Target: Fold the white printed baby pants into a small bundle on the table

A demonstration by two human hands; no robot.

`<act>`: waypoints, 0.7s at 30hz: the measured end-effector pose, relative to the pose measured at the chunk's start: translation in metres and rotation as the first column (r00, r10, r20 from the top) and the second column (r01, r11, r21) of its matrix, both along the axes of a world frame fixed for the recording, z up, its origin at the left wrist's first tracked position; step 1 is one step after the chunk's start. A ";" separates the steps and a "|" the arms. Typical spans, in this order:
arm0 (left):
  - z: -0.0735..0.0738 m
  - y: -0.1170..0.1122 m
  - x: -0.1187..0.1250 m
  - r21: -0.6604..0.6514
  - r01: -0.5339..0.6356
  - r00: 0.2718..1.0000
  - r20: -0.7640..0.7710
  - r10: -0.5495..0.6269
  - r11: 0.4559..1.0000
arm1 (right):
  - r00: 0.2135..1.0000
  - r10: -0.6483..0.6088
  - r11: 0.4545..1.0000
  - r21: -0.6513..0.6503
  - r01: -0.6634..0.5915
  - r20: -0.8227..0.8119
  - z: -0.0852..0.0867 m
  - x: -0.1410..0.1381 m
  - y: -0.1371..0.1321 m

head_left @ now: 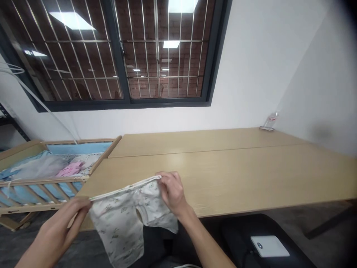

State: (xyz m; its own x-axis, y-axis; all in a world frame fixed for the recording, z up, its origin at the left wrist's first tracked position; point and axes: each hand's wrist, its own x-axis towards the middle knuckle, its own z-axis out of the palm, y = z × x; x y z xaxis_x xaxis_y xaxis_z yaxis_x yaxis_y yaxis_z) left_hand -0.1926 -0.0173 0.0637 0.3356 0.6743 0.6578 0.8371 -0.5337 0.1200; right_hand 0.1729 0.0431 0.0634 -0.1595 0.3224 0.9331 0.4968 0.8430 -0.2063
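A small pair of white patterned shorts [119,219] hangs stretched between my hands, its waistband running up from left to right. My left hand [63,227] pinches the left end of the waistband. At the other end, my right hand [172,191] grips the waistband's corner with thumb and fingers. The legs dangle below, in front of the table's near edge, and part of the right leg lies behind my right wrist.
A wide wooden table [237,178] stretches ahead to the wall. At left stands a wooden crib [50,186] with bedding and a pink cloth [70,169]. A clear bottle [271,121] leans at the back right. A white device [270,246] rests on a black chair [234,230].
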 end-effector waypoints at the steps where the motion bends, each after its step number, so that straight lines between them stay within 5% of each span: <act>1: 0.004 0.011 0.013 0.006 0.020 1.000 0.020 -0.020 1.000 | 0.999 -0.038 0.999 0.002 0.038 0.019 0.002 0.007 0.005; 4: 0.010 0.045 0.054 -0.021 0.031 0.998 0.062 -0.030 0.999 | 0.992 -0.107 0.993 -0.033 0.110 0.067 0.000 0.025 0.024; 8: -0.001 0.090 0.093 -0.161 0.014 0.999 0.054 -0.006 0.987 | 0.971 -0.171 0.964 -0.174 0.199 0.165 -0.015 0.046 0.053; 16: -0.049 0.153 0.141 -0.406 -0.158 0.982 -0.162 0.100 0.900 | 0.866 -0.168 0.738 -0.523 0.427 0.471 -0.058 0.061 0.103; 21: -0.080 0.163 0.151 -0.401 -0.214 0.965 -0.228 0.129 0.891 | 0.808 -0.105 0.685 -0.547 0.482 0.580 -0.078 0.064 0.112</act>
State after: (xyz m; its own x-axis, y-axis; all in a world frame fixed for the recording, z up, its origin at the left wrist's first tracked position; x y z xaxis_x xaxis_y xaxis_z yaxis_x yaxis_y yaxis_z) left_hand -0.0418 0.1458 -0.0162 0.2790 0.9307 0.2365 0.9403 -0.3148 0.1296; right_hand 0.2365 0.1555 -0.0142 -0.2909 0.9104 0.2941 0.8774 0.3764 -0.2973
